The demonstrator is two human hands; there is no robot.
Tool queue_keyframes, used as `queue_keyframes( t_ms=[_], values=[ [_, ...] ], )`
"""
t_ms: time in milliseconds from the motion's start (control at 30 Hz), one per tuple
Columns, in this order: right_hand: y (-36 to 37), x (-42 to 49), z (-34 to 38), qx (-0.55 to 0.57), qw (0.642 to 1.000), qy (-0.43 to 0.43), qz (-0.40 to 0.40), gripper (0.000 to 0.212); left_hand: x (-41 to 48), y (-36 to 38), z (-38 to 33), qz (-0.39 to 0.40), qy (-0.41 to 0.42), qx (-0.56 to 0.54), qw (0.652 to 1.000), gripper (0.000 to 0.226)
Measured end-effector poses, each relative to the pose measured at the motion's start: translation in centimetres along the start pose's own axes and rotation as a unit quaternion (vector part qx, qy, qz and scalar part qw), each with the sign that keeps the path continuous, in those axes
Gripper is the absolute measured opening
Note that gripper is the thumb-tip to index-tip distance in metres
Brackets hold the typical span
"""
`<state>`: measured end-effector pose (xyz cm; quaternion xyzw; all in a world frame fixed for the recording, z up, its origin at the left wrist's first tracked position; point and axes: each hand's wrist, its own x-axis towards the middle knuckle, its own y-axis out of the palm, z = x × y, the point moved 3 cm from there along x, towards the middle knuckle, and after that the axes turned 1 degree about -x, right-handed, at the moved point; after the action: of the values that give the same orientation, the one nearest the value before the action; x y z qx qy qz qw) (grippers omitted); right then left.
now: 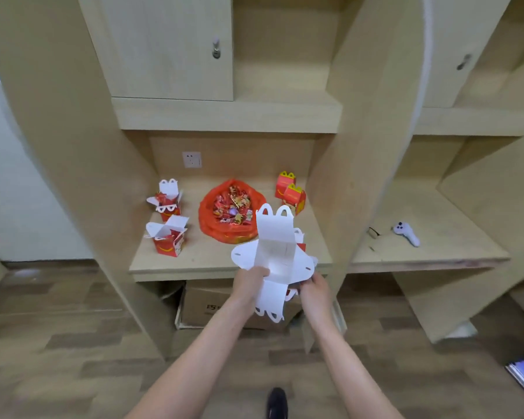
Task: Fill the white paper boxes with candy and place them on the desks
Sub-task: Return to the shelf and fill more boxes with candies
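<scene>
Your left hand (250,281) and right hand (315,290) both pinch the unfolded white box (274,252), white inside up, at the desk's (212,261) front edge, just in front of the red bag of candy (232,211).

dormitory-style study room, built-in wooden desks (230,264), lockable cupboards (170,46), wall socket (191,159), wood-pattern floor (73,343)

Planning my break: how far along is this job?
Two closed boxes, looking done, stand right of the candy bag; two open boxes stand left. The left hand and right hand hold an unfolded box. Remaining: fold, fill, close it; close the open pair.
</scene>
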<state>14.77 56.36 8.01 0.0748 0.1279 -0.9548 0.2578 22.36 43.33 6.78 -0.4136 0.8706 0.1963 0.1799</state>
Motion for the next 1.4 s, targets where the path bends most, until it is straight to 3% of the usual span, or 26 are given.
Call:
queue_keyframes(
  t_ms=[200, 400, 633, 867, 1000, 1233, 1400],
  values=[
    [0.9, 16.5, -1.3, 0.011, 0.999, 0.034, 0.033, 0.035, 15.2, 4.4, -1.9, -0.05, -0.043, 0.022, 0.998, 0.011],
    [1.7, 30.8, -3.9, 0.071, 0.992, 0.107, 0.016, 0.041, 27.8, 9.1, -3.6, -0.01, -0.063, 0.062, 0.996, 0.012],
    [3.4, 38.6, -4.5, 0.095, 0.985, 0.14, 0.022, 0.031, 36.1, 10.7, -4.4, 0.005, -0.086, 0.08, 0.993, 0.01],
    [4.2, 40.7, -4.9, 0.065, 0.982, 0.176, 0.006, 0.033, 40.0, 10.1, -3.6, 0.038, -0.125, 0.093, 0.987, 0.025],
    [4.2, 41.0, -4.4, 0.026, 0.987, 0.147, -0.059, 0.035, 40.6, 9.3, -3.7, 0.048, -0.114, 0.088, 0.988, 0.024],
    [5.4, 41.6, 0.5, -0.024, 0.949, 0.096, -0.299, 0.031, 41.0, 6.2, -5.0, 0.048, -0.102, 0.192, 0.975, 0.017],
    [12.2, 40.6, 6.8, -0.011, 0.955, -0.051, -0.293, 0.029, 40.5, -0.1, -9.0, -0.023, -0.018, 0.179, 0.983, 0.017]
  ],
)
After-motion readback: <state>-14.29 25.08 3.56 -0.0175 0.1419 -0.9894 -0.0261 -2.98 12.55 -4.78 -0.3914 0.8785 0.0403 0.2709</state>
